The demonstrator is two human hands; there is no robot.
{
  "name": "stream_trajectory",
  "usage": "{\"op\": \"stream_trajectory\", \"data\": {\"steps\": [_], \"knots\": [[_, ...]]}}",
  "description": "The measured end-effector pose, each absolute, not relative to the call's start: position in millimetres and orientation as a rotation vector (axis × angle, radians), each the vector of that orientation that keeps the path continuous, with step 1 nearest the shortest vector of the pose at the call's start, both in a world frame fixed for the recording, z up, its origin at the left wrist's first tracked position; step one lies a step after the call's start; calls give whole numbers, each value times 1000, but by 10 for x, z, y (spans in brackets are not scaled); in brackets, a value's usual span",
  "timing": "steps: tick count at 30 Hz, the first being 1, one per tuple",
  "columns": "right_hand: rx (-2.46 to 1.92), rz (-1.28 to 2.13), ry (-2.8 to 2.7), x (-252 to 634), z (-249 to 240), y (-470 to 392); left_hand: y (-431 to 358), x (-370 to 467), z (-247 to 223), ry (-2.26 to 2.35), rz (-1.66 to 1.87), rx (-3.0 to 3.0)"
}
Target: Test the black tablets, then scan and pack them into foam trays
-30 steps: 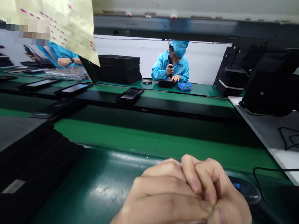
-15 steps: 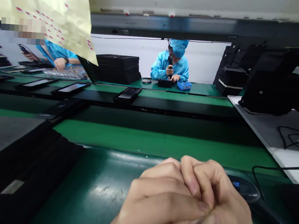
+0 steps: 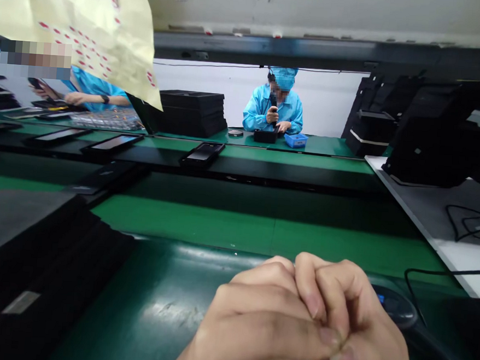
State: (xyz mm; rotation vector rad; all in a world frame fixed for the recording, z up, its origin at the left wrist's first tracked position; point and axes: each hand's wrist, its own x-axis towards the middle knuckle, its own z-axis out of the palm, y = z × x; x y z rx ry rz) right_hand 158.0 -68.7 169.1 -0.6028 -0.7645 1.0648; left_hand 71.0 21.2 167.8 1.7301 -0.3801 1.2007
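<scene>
Over the near green bench surface (image 3: 166, 290), my two hands are pressed against each other at the lower right of the head view. My left hand (image 3: 263, 324) has its fingers curled, with thumb and forefinger tips pinched together. Facing it, my right hand (image 3: 371, 332) is also closed in a pinch, its fingertips meeting those of the left. Whatever may lie between the fingertips is hidden or too small to make out. Just behind my right hand lies a dark, rounded tool (image 3: 403, 312) with a blue spot, partly covered by the hand.
Black trays (image 3: 42, 243) are stacked at left. Beyond runs a green conveyor (image 3: 220, 222) and a black ledge carrying phone-like devices (image 3: 203, 153). Two co-workers in blue (image 3: 255, 107) sit opposite. A yellow sheet (image 3: 122, 40) hangs upper left; a cable (image 3: 447, 269) crosses at right.
Both hands shift slightly right in the picture, still pinched together. The left co-worker's hand has moved left. The view tilts up a little.
</scene>
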Motion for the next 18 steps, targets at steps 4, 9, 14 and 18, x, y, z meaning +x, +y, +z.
{"op": "stream_trajectory", "data": {"steps": [4,9,14,18], "knots": [[-669,1015,-751,1567,1693,-712,234,708,1655,-423,1210,1689],[-660,1016,-728,1545,1703,-713,275,696,1626,-477,1179,1732],[-640,998,-778,1563,1738,-720,284,709,1644,-470,1205,1714],[-822,815,-875,1602,1801,-754,325,730,1660,-545,1194,1718]]}}
